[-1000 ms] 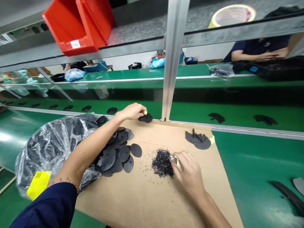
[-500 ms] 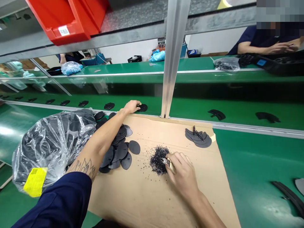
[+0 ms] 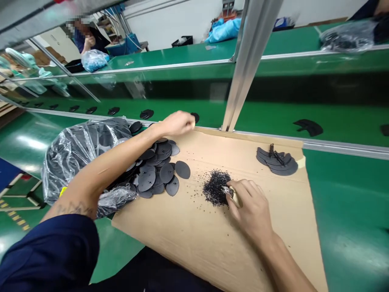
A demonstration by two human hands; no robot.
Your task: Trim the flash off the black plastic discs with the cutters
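- Right now the left hand (image 3: 178,123) is stretched to the far edge of the cardboard sheet (image 3: 194,239), fingers curled shut over a black oval piece (image 3: 196,117) lying on the green conveyor belt (image 3: 267,119), just left of the aluminium post (image 3: 243,73).
- Meanwhile the right hand (image 3: 251,207) rests in the middle of the frame, its grip closed on a small metal cutter (image 3: 228,191) at the edge of a heap of black trimmings (image 3: 215,191).
- Judging by this, a finished piece is being set off on the belt; the next move probably calls for pulling the left hand back to the loose pile of ovals (image 3: 158,172) beside the plastic bag (image 3: 82,152).
- Compared with a second ago, the left hand has carried the piece off the cardboard onto the belt, and the view has tilted downward.
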